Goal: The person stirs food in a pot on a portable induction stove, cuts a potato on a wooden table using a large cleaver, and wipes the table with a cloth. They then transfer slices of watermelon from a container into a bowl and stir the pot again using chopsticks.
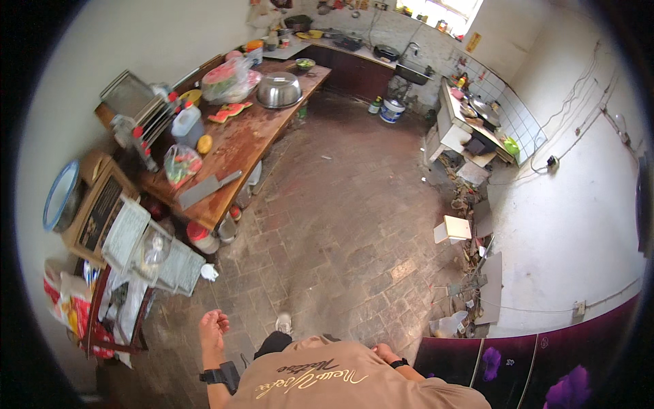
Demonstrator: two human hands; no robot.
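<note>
My left hand (213, 323) is raised in front of me at the lower left, its fingers loosely curled with nothing visible in them. Low by my right side, my right hand (383, 351) is partly hidden by my brown shirt, so its fingers are hard to make out. Ahead on the left stands a wooden table (255, 138). On its near end lies a cleaver (209, 188), beside a plastic bag of food scraps (182, 164). Farther along are a yellow melon (205, 144), a plastic jug (188, 124), watermelon rind (229, 112), a steel basin (279, 89) and bagged watermelon (230, 79).
Grey plastic stools (168, 255) and an enamel basin (62, 197) are at the left. A counter with a sink (413, 73) lines the back. At right stands a tiled stove counter (462, 122), with debris (467, 197) along the wall and a dark floral cabinet (511, 363) nearby.
</note>
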